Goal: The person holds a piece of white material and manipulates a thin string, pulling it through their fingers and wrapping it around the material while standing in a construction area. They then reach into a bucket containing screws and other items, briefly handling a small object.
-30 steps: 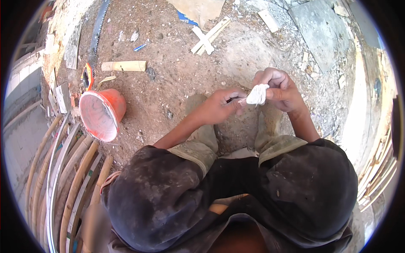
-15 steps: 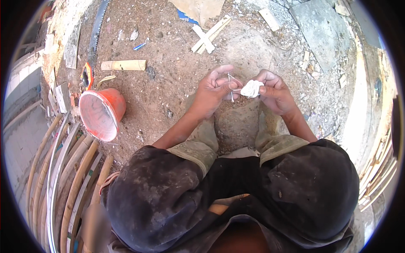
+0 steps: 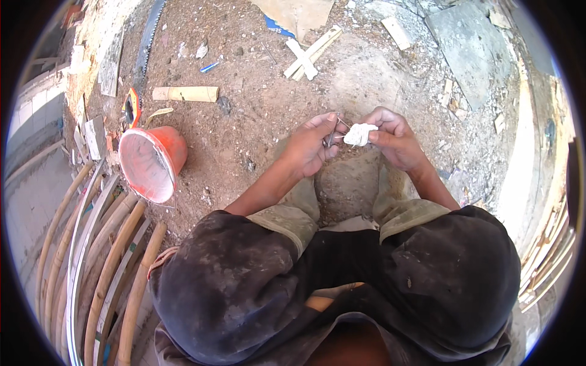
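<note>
Above the ground in front of my knees, my right hand [image 3: 400, 143] pinches a small wad of white string [image 3: 359, 134] between thumb and fingers. My left hand [image 3: 307, 145] is closed beside it, thumb against the fingers, on a thin strand [image 3: 343, 123] that runs toward the wad. Something slim also shows among the left fingers, too small to make out. The two hands are close together but apart, with the wad between them.
An orange bucket [image 3: 174, 149] lies tipped to the left, near a handsaw [image 3: 146, 49] and a bamboo piece [image 3: 186, 93]. Crossed wooden strips [image 3: 311, 55] lie ahead. Bamboo poles [image 3: 113, 262] fill the lower left; a grey slab [image 3: 470, 52] lies far right.
My left hand has turned and its fingers have closed in, hiding most of the slim piece that showed before. The white wad has shifted slightly left. The view has moved a little.
</note>
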